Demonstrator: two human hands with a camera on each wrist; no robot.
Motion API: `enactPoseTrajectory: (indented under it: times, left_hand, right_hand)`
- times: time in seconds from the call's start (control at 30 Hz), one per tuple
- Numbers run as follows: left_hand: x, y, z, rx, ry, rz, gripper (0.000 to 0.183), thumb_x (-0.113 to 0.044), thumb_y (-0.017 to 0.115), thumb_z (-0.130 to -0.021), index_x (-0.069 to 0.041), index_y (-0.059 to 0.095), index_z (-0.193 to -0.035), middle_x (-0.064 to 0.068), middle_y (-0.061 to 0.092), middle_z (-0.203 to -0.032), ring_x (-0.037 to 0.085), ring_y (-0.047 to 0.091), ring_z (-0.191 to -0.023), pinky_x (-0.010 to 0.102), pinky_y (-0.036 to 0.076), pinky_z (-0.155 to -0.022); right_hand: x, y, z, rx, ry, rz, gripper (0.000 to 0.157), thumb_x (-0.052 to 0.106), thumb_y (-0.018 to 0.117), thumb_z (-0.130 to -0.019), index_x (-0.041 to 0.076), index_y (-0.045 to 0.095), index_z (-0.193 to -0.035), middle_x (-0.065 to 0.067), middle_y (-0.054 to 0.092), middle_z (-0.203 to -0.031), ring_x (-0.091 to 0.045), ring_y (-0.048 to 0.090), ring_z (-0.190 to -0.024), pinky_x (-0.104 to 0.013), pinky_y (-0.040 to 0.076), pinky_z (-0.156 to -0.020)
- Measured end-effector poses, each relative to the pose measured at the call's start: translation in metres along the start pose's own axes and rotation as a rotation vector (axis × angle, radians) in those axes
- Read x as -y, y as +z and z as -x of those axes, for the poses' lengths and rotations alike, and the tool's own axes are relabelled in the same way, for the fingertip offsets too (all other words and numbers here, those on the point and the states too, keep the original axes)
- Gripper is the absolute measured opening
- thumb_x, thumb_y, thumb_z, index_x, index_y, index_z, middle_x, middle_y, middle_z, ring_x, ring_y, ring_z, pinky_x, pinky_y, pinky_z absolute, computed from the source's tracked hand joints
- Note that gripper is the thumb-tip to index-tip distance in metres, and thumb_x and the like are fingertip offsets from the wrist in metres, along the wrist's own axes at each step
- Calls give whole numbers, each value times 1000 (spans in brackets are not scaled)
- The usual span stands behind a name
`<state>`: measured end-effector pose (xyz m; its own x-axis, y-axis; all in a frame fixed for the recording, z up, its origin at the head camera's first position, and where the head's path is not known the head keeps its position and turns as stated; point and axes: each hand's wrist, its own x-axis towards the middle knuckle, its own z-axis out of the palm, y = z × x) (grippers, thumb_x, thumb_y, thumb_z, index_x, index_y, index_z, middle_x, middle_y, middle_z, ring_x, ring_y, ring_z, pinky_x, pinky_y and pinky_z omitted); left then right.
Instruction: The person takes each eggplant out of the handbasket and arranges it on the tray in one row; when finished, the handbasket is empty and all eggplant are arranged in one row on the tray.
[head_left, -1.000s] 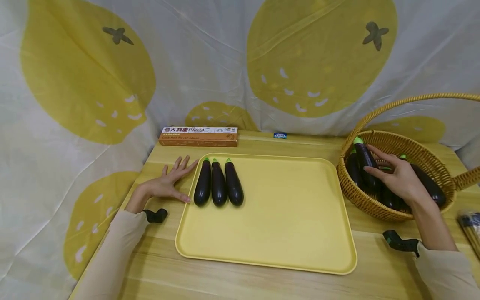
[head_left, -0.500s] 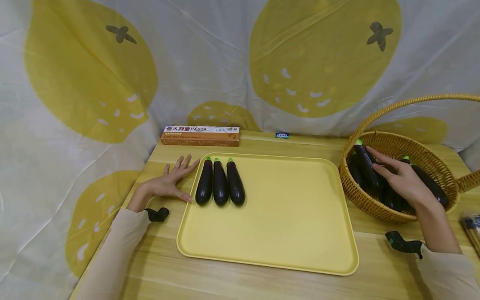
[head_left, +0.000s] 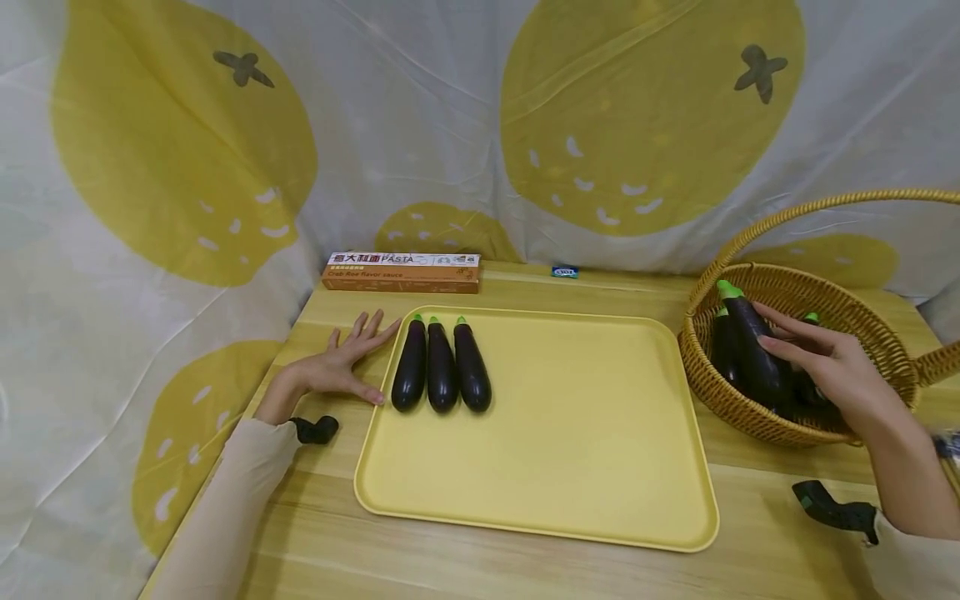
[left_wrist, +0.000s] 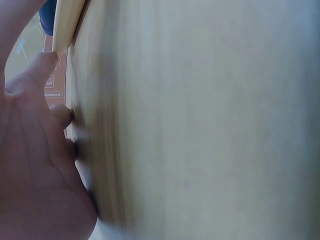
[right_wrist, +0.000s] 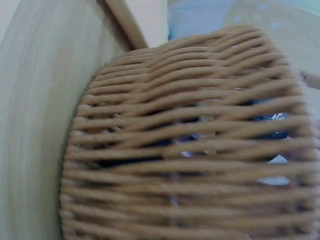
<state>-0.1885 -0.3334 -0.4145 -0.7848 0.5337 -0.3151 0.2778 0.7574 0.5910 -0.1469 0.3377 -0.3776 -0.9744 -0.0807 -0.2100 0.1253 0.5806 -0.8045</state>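
In the head view my right hand (head_left: 840, 367) pinches a dark purple eggplant (head_left: 757, 350) by its side, inside the wicker basket (head_left: 720, 408). The held eggplant leans with its green stem up at the basket's left rim. Another eggplant (head_left: 722, 346) lies just left of it, and more are partly hidden under the hand. On the left, my left hand (head_left: 330, 367) rests with fingers spread, thumb and index fingertip at the left edge of the yellow tray (head_left: 585, 433). Three eggplants (head_left: 442, 371) lie side by side at the tray's left. In the right wrist view, basket weave (right_wrist: 190, 150) covers most of the hand.
Behind the tray stands a pasta box (head_left: 402, 273). A small blue packet (head_left: 564, 272) lies at the table's back edge. The basket's tall handle (head_left: 825, 200) arches above it. A lemon-print cloth (head_left: 420, 117) hangs behind the wooden table (head_left: 315, 533).
The right hand has drawn back to the right and toward the body, and the eggplant it pinches has shifted slightly right within the basket. The left hand stays in place.
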Motion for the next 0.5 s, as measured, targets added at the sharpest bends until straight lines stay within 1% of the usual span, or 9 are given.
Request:
enactPoseTrajectory:
  times: [0.13,0.27,0.3,0.33,0.37,0.4,0.43,0.47,0.5]
  left_hand:
    - [0,0,0,3,-1,3,123,-43,88,-81,-24,4,-169,19,-24,-171,43,-31,-155,77,-22,-113]
    - [1,0,1,2,-2,-3,123,-43,87,-81,-24,3,-169,19,-24,-171,43,-32,-155,77,-22,-113]
    - [1,0,1,2,-2,-4,123,-43,87,-81,-24,3,-169,19,-24,-171,43,-32,-155,77,-22,-113]
    - [1,0,1,0,-2,-8,123,-43,87,-81,-24,3,-169,19,-24,-171,43,-32,-155,77,-22,-113]
    - [1,0,1,0,0,-6,123,-43,87,-81,-24,3,-169,20,-24,-171,44,-32,-155,77,-22,-113]
    - [0,0,1,-1,-1,-6,123,-43,87,-81,-24,3,-169,19,-24,-171,44,-32,-155,77,-22,-113]
    - [0,0,1,-1,-2,-10,123,-44,87,-81,-24,3,-169,19,-24,-171,43,-32,-155,76,-22,-113]
    - [0,0,2,-2,0,-8,123,-44,87,-81,-24,3,-169,19,-24,-171,44,-32,-155,77,-22,-113]
    - [0,0,2,-2,0,-7,123,-44,87,-81,-24,3,-169,19,-24,-171,44,-31,-155,76,-22,-113]
  right_hand:
    - [0,-2,12,-43,-12,31,62,49,52,-107,40,26,-163,21,15,-168,-50,7,-157,-78,16,-116]
    - [1,-5,24,-45,-46,53,60,43,50,-108,34,28,-163,31,17,-164,-32,-1,-162,-75,11,-119]
    - [0,-7,27,-42,-57,62,59,41,50,-109,31,29,-163,32,18,-163,-22,-4,-163,-64,11,-127]
    - [0,-8,30,-36,-67,74,58,39,50,-110,29,30,-163,34,20,-163,-10,-3,-162,-49,15,-132]
    - [-1,-10,33,-29,-71,85,57,37,50,-110,28,31,-163,36,22,-161,2,1,-159,-33,19,-131]
    - [-1,-12,36,-17,-73,99,57,36,50,-110,29,31,-163,38,24,-159,11,6,-154,-17,24,-125]
    - [-2,-15,38,-7,-85,116,56,33,51,-110,28,33,-163,39,27,-157,19,13,-147,-7,30,-113]
    - [-2,-18,41,10,-99,120,55,30,52,-110,26,35,-162,40,30,-155,25,20,-139,1,33,-100]
    - [-2,-21,43,24,-120,125,54,25,53,-109,24,38,-161,41,34,-153,29,27,-131,4,33,-88]
